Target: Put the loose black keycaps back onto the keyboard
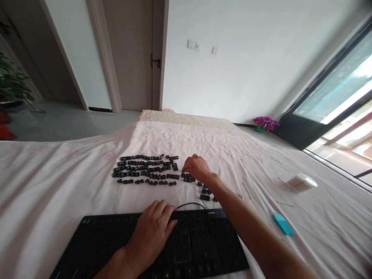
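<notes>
— Dozens of keycaps (147, 169) lie pulled off and set in rough rows on the sheet (58, 186), beyond the keyboard (200, 244). That much looks done from my seat.

— And what's left?

— Hard to say exactly. The keyboard sits nearest me, cable (190, 204) looping off its far edge. Most of the deck that shows looks like bare sockets, yet I think a few caps may remain on the near rows; it is too dark and blurred to count. I'd judge the stripping mostly finished, or a refit not yet begun. I cannot tell which.

— Hands?

— My left hand (155, 228) rests flat on the keyboard's far edge, fingers curled loosely, gripping nothing I can see. My right hand (197, 167) reaches out to the right end of the rows, fingertips bent down onto a small cluster of caps (188, 178). Whether it pinches one, I cannot tell.

— Anything else nearby?

— A few stray caps (205, 192) under my right forearm, a blue block (283, 224) to the right, thin sticks (285, 203) beside it, and a round tub (300, 182) tipped on its side further out.

— Any writing?

— A small mark shows on the keyboard's far left corner and pale legends on the caps, all too small to read. No brand I can make out.
</notes>
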`<state>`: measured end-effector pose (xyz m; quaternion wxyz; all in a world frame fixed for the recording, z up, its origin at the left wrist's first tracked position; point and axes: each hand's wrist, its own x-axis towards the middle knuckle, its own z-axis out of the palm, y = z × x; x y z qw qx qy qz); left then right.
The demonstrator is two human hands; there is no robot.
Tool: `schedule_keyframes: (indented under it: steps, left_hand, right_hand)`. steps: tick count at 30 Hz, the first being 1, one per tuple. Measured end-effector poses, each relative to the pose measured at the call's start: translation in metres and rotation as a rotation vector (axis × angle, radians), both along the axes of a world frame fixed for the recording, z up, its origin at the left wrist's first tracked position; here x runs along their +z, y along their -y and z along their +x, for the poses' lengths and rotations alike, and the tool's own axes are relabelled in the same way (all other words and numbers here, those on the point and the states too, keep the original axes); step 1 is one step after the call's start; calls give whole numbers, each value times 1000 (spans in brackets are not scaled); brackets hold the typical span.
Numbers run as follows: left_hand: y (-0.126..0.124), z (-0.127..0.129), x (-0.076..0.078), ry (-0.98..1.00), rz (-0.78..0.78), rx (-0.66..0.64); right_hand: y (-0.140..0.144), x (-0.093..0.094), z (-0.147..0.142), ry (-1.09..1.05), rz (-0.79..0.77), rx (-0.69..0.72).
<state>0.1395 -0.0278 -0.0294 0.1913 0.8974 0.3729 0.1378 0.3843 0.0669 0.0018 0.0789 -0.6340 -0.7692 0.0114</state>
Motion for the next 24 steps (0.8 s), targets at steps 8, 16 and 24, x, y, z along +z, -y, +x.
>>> schedule_keyframes:
  steps: [8, 16, 24]
  left_hand:
    - [-2, -3, -1, 1, 51, -33]
    - [-2, -4, -1, 14, 68, -46]
    - [0, -6, -2, 33, 96, -37]
  right_hand:
    - [-11, -4, -11, 97, -52, 46]
    - [27, 13, -18, -101, 37, -59]
    - [143, -18, -20, -582, 10, -234]
